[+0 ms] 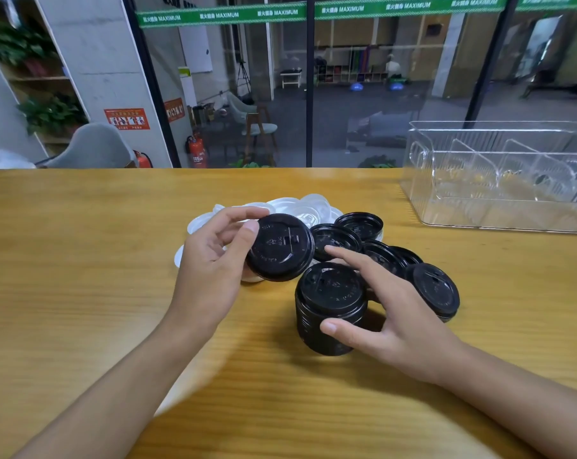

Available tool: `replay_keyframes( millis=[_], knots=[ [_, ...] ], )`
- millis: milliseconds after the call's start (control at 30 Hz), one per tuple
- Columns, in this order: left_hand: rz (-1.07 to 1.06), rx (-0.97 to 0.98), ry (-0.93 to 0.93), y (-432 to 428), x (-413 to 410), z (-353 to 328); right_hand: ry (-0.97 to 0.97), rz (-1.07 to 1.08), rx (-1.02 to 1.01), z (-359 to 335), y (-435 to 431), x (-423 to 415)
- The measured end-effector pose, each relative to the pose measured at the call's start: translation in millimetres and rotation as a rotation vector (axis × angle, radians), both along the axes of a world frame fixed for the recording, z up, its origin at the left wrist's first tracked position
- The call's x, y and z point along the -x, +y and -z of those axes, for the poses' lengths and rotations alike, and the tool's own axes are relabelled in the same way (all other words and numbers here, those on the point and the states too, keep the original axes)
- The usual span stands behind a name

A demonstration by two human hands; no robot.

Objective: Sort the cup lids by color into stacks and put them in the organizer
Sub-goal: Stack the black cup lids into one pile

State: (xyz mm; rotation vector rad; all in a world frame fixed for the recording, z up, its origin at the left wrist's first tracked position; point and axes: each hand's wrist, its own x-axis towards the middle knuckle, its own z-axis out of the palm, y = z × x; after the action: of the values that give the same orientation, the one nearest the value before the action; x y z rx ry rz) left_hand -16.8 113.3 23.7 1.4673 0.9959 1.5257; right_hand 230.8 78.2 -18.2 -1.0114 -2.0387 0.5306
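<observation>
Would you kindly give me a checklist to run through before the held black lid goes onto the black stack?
1. Left hand grips black lid: ok.
2. Lid faces top up: ok.
3. Right hand steadies black stack, thumb on its side: ok.
4. Stack top clear of fingers: cannot tell.
5. Organizer compartments free: ok.
6. All black lids gathered: not ok, loose black lids remain.

Even indoor light, motion blur, wide-angle bowing
</observation>
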Motion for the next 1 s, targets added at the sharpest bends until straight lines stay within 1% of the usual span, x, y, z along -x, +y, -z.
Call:
replay_keyframes(
  millis=[100,267,467,600,833,900,1000],
  knots=[
    [0.031,0.014,0.001,-3.8,-4.3,-2.3,0.016,-0.003,0.019,-1.3,-0.3,0.5],
    [0.055,-0.004,0.178,-7.0,-11.8,7.9,0.04,-0.025,0.018,-3.5,0.0,3.0],
    [0.073,0.018,0.212,-6.3,-16.8,14.9,0.042,-0.031,0.011,-1.2,2.9,3.5],
    [0.154,0.023,0.253,-7.4,-16.0,16.8,0.045,-0.016,0.002,-0.9,3.1,3.1],
    [0.168,-0.029,0.385,-15.8,-14.7,15.0,0.094,-0.024,0.038,-4.0,-0.5,5.8],
    [0.193,-0.054,0.404,-17.4,-13.7,12.8,0.103,-0.024,0.053,-4.7,-0.5,5.6],
    [0.248,-0.111,0.463,-19.2,-13.1,12.4,0.098,-0.03,0.019,-5.1,-0.3,6.2]
  ],
)
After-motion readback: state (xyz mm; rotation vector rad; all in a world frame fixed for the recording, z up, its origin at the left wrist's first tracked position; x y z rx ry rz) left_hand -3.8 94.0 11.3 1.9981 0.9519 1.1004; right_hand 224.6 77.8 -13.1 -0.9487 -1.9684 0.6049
